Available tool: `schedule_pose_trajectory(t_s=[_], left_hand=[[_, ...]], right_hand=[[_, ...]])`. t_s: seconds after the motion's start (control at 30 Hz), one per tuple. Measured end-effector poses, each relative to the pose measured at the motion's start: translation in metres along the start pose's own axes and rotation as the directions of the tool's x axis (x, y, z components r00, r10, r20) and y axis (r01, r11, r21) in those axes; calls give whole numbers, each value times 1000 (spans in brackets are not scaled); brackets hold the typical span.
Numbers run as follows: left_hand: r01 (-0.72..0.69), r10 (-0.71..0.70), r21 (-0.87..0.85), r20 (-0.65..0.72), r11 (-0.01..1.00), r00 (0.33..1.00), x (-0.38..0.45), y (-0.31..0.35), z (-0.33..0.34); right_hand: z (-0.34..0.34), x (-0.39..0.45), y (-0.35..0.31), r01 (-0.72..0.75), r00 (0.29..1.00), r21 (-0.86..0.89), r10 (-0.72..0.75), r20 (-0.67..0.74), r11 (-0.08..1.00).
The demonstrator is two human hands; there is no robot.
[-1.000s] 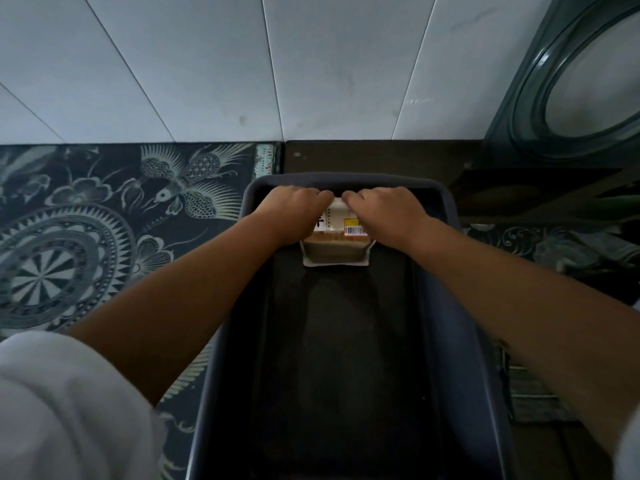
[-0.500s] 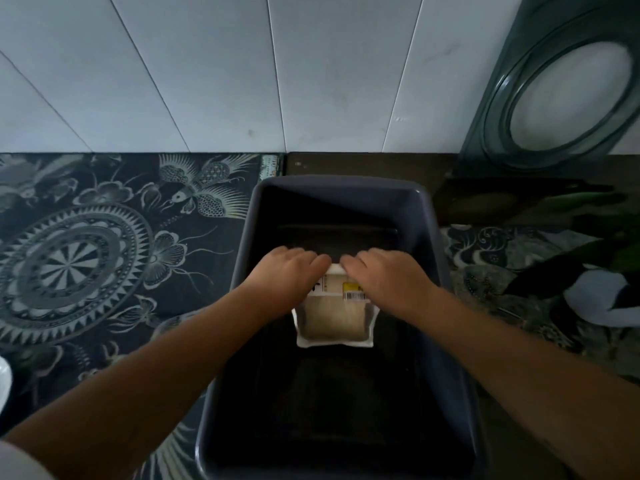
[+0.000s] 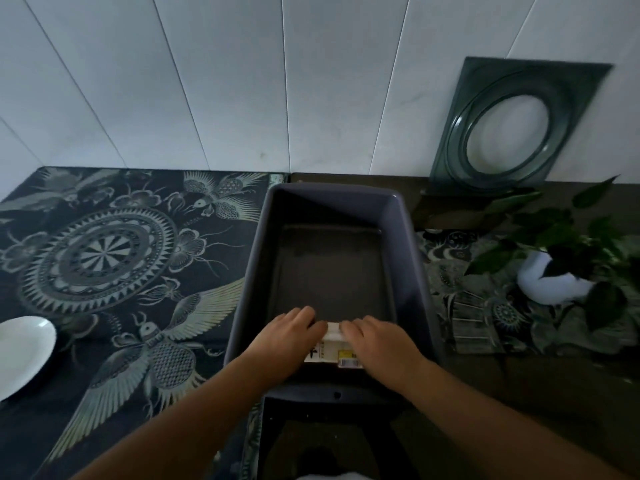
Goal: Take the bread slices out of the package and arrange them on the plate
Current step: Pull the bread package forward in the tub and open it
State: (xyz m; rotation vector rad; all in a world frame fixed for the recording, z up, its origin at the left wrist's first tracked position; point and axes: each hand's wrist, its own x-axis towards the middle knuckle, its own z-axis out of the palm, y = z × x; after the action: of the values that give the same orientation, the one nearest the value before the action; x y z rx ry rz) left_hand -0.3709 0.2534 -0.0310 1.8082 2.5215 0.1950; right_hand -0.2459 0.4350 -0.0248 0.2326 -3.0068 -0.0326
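Observation:
A white bread package [image 3: 329, 351] with a printed label and a barcode sits at the near end of a dark grey bin [image 3: 408, 271]. My left hand [image 3: 287, 341] grips the package's left side and my right hand [image 3: 377, 344] grips its right side, fingers curled over its top edge. Most of the package is hidden under my hands and behind the bin's near wall. A white plate [image 3: 20, 351] lies on the patterned cloth at the far left, partly cut off by the frame edge.
A dark cloth [image 3: 114, 258] with mandala and bird patterns covers the surface left of the bin. A potted plant in a white pot [image 3: 550, 282] stands to the right. A green glass tray [image 3: 509, 129] leans on the white panelled wall.
Both hands have pulled the package from the far end of the bin to its near end. The view has tilted up, and the plate and the plant have come into sight.

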Motion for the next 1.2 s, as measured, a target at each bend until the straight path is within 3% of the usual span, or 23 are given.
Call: schedule_pose_trajectory(t_s=[0.13, 0.27, 0.37, 0.53, 0.6, 0.7, 0.77, 1.03, 1.2], left_hand=[[-10, 10, 4, -3, 1000, 1000, -25, 13, -1], [34, -34, -5, -92, 999, 995, -45, 20, -4], [99, -99, -9, -152, 995, 983, -51, 20, -10], [211, -225, -116, -129, 971, 966, -53, 21, -15], [281, -312, -236, -105, 930, 944, -49, 18, -18], [296, -354, -413, -70, 861, 932, -45, 14, -23], [270, -338, -461, -70, 846, 939, -44, 12, -25], [259, -340, -528, -59, 808, 939, -38, 2, -27], [315, -375, -565, 11, 763, 927, -36, -5, -28]], right_hand=[[-3, -20, -16, -30, 1000, -28, 30, 6, 999], [-3, -33, -26, -128, 992, -4, 128, -5, 992], [-5, -36, -31, -213, 975, 21, 214, -53, 977], [-12, -34, -34, -273, 951, 117, 286, -118, 955], [-17, -32, -32, -347, 918, 231, 380, -116, 909], [-25, -26, -22, -453, 878, 473, 469, 93, 755], [-29, -25, -17, -467, 869, 561, 472, 148, 684], [-29, -17, -8, -524, 818, 703, 513, 259, 481], [-28, -12, -4, -516, 818, 723, 515, 256, 460]])
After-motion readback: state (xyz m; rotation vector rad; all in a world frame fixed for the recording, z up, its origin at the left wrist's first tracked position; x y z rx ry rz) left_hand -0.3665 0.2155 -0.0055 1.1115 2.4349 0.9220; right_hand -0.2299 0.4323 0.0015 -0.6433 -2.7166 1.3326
